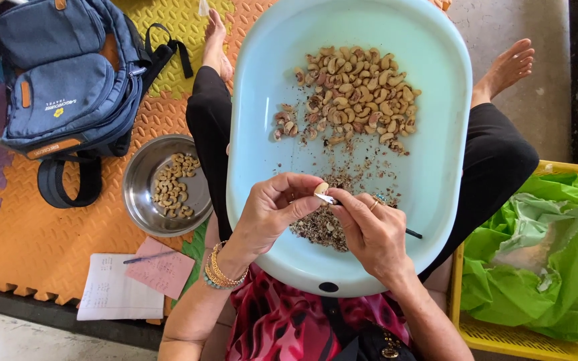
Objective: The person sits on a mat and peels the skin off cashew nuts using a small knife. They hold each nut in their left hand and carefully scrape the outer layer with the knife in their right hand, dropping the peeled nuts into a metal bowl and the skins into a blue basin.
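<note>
Left hand pinches one pale cashew between thumb and fingertips, closed snug around it, over the basin's near end. Right hand is curled shut on a thin knife, its tip touching the nut, the dark handle poking out behind the fist. To do this well, I'd say keep the nut steady, scrape lightly and away from the thumb, and let the skin drop straight down. Under both hands lies a heap of brown peelings. Towards the far end of the pale blue basin sits the unpeeled pile. Left of the basin, a steel bowl holds clean kernels, on the orange mat
</note>
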